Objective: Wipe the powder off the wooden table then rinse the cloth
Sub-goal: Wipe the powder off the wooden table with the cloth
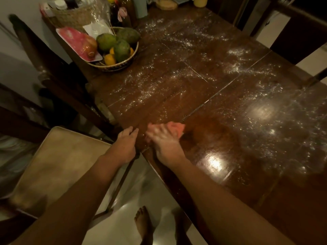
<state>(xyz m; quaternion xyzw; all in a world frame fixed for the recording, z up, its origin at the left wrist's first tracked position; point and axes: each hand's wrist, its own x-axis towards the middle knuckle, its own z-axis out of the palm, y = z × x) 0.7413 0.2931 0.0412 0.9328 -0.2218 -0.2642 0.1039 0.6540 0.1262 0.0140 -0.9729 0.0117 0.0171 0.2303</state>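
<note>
Dim kitchen-ish room, and a big dark wooden table (221,138) takes up most of the view. White powder (237,68) is scattered all over it, from about 11 o'clock round to 3 o'clock, while the patch nearest the person looks glossy and mostly bare. The pink cloth (177,127) sits on the table's near corner, roughly at the middle of the view. The right hand (164,138) lies on top of it, fingers spread fairly flat and pressing down; it's blurry, so finer detail is hard to tell. The left hand (126,144) is just beside it at 9 o'clock, fingers loose and straight, resting on the table edge and holding nothing. A fruit basket (115,67) with green mangoes (122,48) is at 10 o'clock, a cushioned chair (58,163) at 8, and a bare foot (143,221) at 6.
</note>
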